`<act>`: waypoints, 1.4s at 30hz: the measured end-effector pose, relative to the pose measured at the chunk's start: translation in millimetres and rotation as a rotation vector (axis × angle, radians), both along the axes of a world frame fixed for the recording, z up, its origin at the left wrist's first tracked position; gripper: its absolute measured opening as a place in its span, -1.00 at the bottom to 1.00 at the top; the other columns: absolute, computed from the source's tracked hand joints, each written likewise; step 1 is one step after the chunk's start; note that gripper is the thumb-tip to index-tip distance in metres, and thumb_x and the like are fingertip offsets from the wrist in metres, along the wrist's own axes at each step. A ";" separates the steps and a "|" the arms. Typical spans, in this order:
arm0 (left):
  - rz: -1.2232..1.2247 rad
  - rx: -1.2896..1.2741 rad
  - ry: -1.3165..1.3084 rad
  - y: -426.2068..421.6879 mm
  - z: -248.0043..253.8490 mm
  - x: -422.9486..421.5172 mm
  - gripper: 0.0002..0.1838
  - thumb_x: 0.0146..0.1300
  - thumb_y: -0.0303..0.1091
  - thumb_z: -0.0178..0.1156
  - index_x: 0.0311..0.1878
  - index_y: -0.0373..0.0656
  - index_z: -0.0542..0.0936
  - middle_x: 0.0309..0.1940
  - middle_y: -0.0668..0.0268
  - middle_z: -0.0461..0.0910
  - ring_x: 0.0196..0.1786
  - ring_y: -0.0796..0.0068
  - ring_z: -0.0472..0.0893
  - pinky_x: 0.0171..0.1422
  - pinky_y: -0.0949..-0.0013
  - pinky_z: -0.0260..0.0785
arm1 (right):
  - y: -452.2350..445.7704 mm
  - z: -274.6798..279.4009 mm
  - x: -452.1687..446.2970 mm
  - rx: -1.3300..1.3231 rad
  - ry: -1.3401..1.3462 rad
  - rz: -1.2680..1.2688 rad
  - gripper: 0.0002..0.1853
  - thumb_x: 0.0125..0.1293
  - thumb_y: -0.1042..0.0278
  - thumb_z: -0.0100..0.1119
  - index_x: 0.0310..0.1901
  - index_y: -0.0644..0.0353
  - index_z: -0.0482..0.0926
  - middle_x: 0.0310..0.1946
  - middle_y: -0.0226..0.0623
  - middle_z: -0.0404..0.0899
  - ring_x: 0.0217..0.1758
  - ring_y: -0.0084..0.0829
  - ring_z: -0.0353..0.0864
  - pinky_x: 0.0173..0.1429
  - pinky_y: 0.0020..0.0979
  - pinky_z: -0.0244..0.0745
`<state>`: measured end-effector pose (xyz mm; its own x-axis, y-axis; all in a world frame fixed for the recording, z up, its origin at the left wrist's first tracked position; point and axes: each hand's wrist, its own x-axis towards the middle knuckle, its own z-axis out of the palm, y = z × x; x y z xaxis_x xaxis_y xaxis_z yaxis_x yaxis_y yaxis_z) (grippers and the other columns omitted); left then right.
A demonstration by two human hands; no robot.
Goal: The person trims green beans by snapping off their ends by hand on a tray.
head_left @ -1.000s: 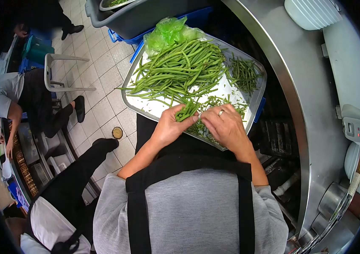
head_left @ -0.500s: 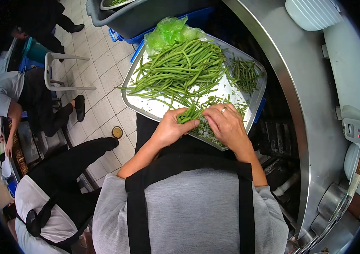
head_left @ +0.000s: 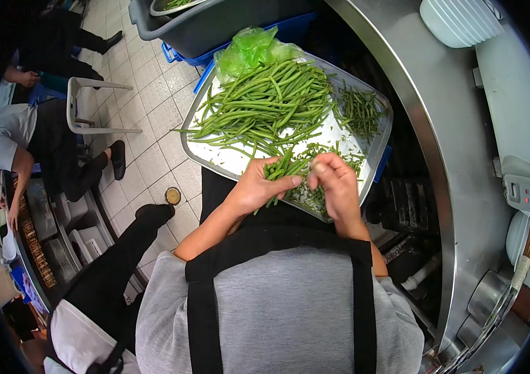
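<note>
A metal tray (head_left: 210, 163) lies before me with a large heap of green beans (head_left: 271, 103) on it. My left hand (head_left: 257, 187) is closed round a small bunch of green beans (head_left: 287, 167), over the tray's near edge. Close to the bunch's right side is my right hand (head_left: 335, 181), its fingers curled and slightly blurred; whether something small is pinched in them I cannot make out. Cut bean bits (head_left: 312, 196) are scattered beneath both hands. Darker, thinner beans (head_left: 361, 112) form a small pile at the tray's right side. A green plastic bag (head_left: 251, 51) sits at the far edge.
Beyond the tray stands a grey tub (head_left: 227, 25) with a blue container under it. A curved steel counter (head_left: 421, 81) runs along the right, bearing white bowls (head_left: 461, 22). At left, a white stool (head_left: 72, 106) stands near co-workers, one bending (head_left: 13, 137) over a counter.
My right hand has drawn slightly away from the bunch and turned, fingers curling. The left hand keeps its hold. At lower left, a nearby person has shifted.
</note>
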<state>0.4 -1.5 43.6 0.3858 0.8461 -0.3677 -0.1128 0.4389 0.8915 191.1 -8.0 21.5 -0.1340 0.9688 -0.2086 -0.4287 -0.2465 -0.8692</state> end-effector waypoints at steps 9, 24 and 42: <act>0.277 -0.170 -0.333 -3.2 -13.3 -10.3 -0.74 0.14 -0.40 0.33 -0.14 -0.30 0.56 -0.41 0.28 0.55 -0.55 0.54 0.43 -0.49 0.51 0.25 | 16.3 9.2 20.8 0.453 -0.988 0.065 -0.75 0.35 0.42 0.09 0.03 0.18 0.62 -0.19 -0.20 0.58 -0.14 -0.25 0.60 0.00 -0.36 0.48; 0.385 -0.098 -0.363 -3.2 -17.6 -10.5 -0.76 0.22 -0.34 0.27 -0.13 -0.27 0.56 -0.45 0.34 0.51 -0.43 0.56 0.48 -0.36 0.50 0.30 | -0.2 26.4 3.3 0.275 -0.792 0.411 -0.90 0.29 0.45 0.18 -0.26 0.29 0.61 -0.37 -0.32 0.65 -0.34 -0.50 0.59 -0.20 -0.48 0.45; 0.316 -0.043 -0.350 -6.1 -18.7 -7.4 -0.80 0.18 -0.35 0.25 -0.23 -0.22 0.48 -0.48 0.31 0.46 -0.42 0.50 0.45 -0.31 0.43 0.31 | 59.3 -30.4 27.6 0.444 -1.554 0.106 -0.75 0.20 0.33 0.23 -0.08 0.13 0.59 -0.11 -0.13 0.60 -0.10 -0.07 0.61 -0.01 -0.08 0.45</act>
